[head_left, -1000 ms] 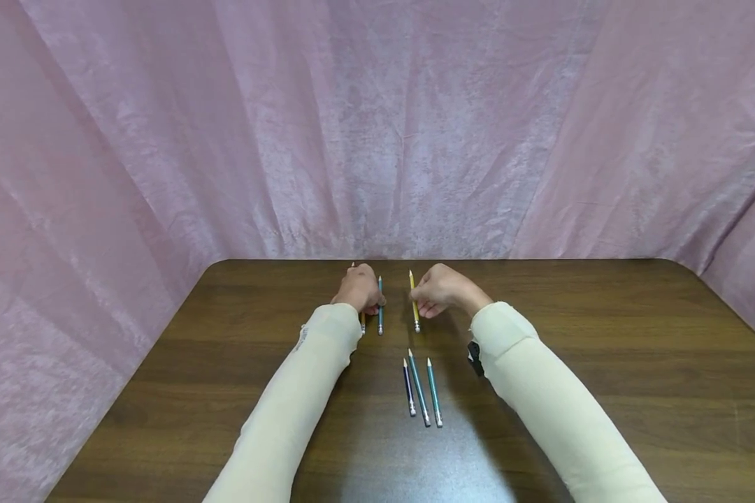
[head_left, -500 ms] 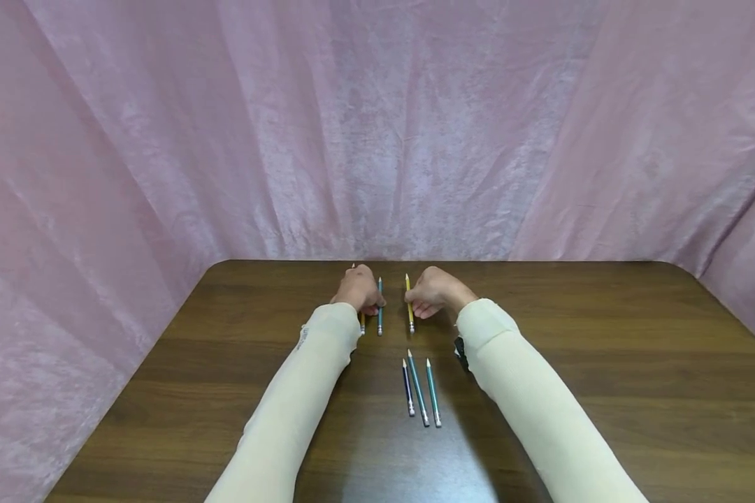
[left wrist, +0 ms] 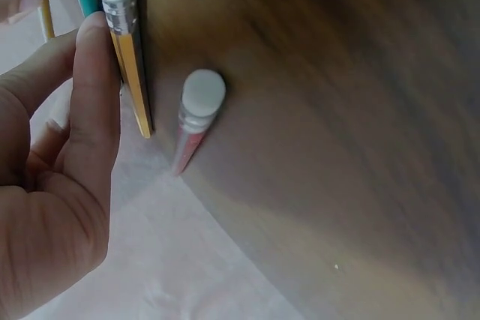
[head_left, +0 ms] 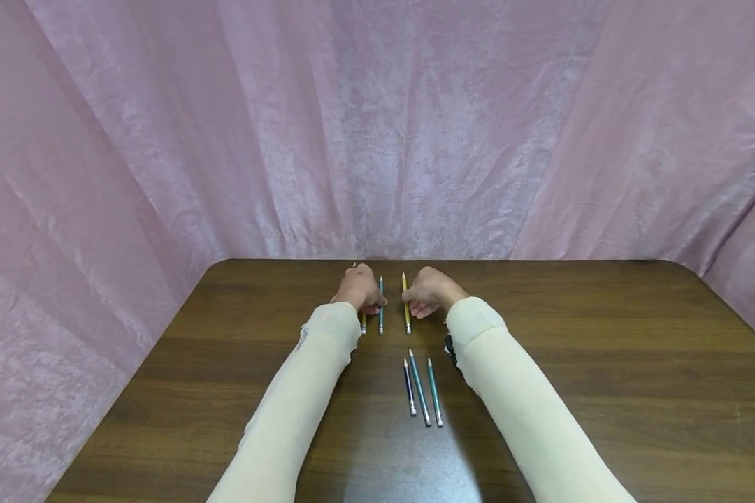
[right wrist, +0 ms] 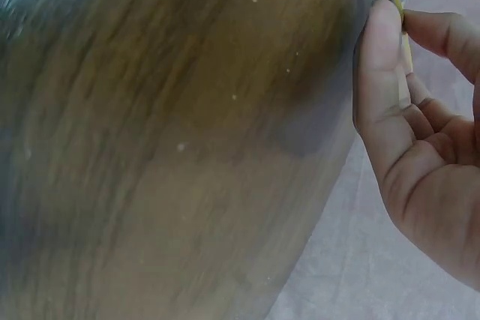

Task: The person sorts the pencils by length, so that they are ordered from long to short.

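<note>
My left hand pinches a teal pencil between thumb and finger near the table's far edge. Just left of it lies an orange-yellow pencil, partly hidden under the hand in the head view. In the left wrist view a red pencil with a white eraser lies a little apart from the orange one. My right hand grips a yellow pencil between thumb and fingertips, its point away from me. A small gap separates the yellow pencil from the teal one, and the two stand nearly parallel.
Nearer to me on the wooden table lie a dark blue pencil, a blue-teal pencil and a green-teal pencil, points away. A pink curtain hangs behind the table's far edge.
My right hand has moved left with the yellow pencil, closing much of the gap to the teal one. The left hand has stayed in place, still holding the teal pencil.
</note>
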`<state>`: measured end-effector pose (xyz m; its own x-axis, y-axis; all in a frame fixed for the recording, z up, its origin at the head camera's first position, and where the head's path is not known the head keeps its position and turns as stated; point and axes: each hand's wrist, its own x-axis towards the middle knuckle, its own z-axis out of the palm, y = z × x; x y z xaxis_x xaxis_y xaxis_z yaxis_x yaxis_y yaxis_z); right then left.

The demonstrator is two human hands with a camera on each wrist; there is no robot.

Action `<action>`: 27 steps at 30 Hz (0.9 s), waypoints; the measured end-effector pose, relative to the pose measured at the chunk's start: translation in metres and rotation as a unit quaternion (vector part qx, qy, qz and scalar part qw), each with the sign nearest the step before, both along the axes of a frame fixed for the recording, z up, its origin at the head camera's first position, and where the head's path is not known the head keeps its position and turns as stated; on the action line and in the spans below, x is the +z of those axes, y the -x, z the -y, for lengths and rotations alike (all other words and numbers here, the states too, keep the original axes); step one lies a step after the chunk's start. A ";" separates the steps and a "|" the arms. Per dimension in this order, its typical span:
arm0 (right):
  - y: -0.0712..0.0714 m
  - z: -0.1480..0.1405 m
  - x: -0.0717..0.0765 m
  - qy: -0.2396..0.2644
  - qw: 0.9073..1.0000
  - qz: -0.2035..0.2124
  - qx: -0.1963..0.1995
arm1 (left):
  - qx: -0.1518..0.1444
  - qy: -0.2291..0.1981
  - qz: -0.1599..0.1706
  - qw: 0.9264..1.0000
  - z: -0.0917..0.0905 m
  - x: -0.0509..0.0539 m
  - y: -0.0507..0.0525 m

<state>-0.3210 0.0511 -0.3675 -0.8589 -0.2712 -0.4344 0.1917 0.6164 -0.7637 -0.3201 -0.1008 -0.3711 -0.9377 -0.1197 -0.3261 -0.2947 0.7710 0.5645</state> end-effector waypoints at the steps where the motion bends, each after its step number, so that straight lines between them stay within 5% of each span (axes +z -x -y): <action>1: 0.001 0.001 0.000 0.002 1.000 0.005 -0.004 | 0.000 0.000 -0.001 1.000 0.000 0.000 0.000; 27: 0.004 0.010 -0.001 0.000 0.999 0.043 -0.004 | 0.002 -0.019 0.016 1.000 0.005 -0.001 0.001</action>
<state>-0.3255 0.0416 -0.3683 -0.8205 -0.2655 -0.5062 0.2608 0.6141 -0.7449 -0.3212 -0.1061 -0.3719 -0.9267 -0.1096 -0.3595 -0.3151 0.7480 0.5841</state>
